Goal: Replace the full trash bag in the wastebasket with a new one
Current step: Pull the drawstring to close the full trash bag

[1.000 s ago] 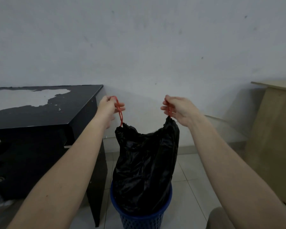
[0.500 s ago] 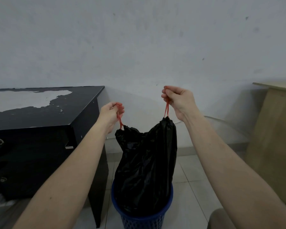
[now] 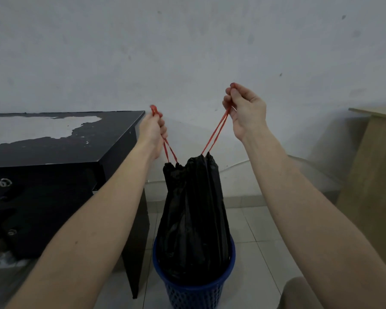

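A full black trash bag (image 3: 193,215) stands upright in a blue mesh wastebasket (image 3: 194,291) on the tiled floor, its mouth cinched narrow at the top. Two red drawstring loops come out of the mouth. My left hand (image 3: 153,133) grips the left drawstring (image 3: 169,152) up and to the left of the bag. My right hand (image 3: 245,111) pinches the right drawstring (image 3: 216,130), higher and to the right. Both strings are pulled taut. The bag's bottom is hidden inside the basket.
A black desk (image 3: 60,148) with a peeled white patch stands close on the left of the basket. A light wooden cabinet (image 3: 372,192) is at the right. A grey wall (image 3: 187,52) lies behind. Tiled floor (image 3: 254,253) stretches right of the basket.
Both hands have pulled up and apart, the right one higher. More red drawstring now shows, and the bag's mouth has drawn tighter and narrower.
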